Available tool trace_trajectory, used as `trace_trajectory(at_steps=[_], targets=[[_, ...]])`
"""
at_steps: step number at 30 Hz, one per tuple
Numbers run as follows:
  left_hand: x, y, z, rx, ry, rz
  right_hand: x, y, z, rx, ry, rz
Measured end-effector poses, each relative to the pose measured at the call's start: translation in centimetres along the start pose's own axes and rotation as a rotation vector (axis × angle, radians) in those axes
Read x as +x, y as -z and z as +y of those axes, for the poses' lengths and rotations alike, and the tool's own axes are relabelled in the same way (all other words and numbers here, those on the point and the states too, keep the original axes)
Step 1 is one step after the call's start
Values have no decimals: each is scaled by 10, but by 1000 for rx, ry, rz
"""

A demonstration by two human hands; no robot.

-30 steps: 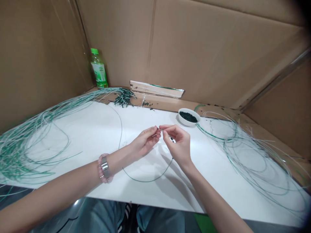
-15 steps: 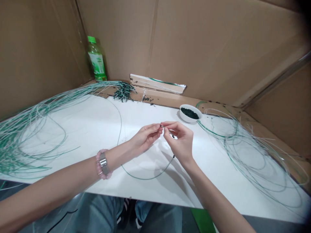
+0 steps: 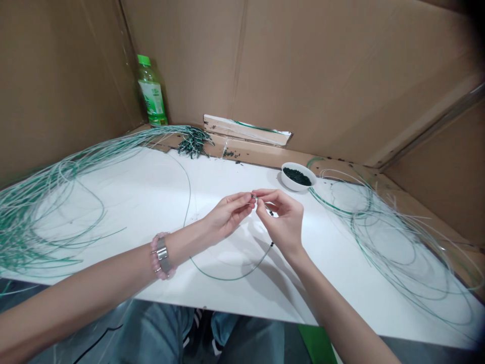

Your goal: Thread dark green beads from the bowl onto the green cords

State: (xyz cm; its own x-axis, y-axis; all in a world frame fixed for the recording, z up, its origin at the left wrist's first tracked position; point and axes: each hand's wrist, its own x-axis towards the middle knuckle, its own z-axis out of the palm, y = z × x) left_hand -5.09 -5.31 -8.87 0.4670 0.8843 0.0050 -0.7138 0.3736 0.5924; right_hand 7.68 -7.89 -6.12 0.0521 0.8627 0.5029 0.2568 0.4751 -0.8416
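Over the middle of the white tabletop (image 3: 235,298) my two hands meet at the fingertips. My left hand (image 3: 229,215) is closed in a pinch on a tiny dark bead (image 3: 252,196). Thumb and forefinger of my right hand (image 3: 282,217) pinch the end of a thin green cord (image 3: 227,279), right beside that bead. Below the right hand the cord hangs in a wide loop, with a few dark beads (image 3: 272,244) on it. Whether the cord passes through the pinched bead is too small to tell.
A white bowl of dark green beads (image 3: 297,177) stands behind my right hand. Bundled green and white cords (image 3: 56,187) lie left, ending in a beaded clump (image 3: 193,142). Looser cord coils (image 3: 390,242) spread right. A green bottle (image 3: 152,96) stands by the cardboard wall (image 3: 322,65).
Both hands keep nearly the same pinch at the same spot. The whole view has shifted very slightly; nothing was let go or picked up.
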Motion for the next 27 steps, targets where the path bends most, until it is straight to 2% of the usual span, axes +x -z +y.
trace_trajectory(at_steps=[17, 27], targets=[[-1, -3, 1, 20, 2, 30, -1, 0, 0, -31, 40, -8], [-1, 0, -1, 5, 10, -1, -4, -1, 2, -79, 73, 28]])
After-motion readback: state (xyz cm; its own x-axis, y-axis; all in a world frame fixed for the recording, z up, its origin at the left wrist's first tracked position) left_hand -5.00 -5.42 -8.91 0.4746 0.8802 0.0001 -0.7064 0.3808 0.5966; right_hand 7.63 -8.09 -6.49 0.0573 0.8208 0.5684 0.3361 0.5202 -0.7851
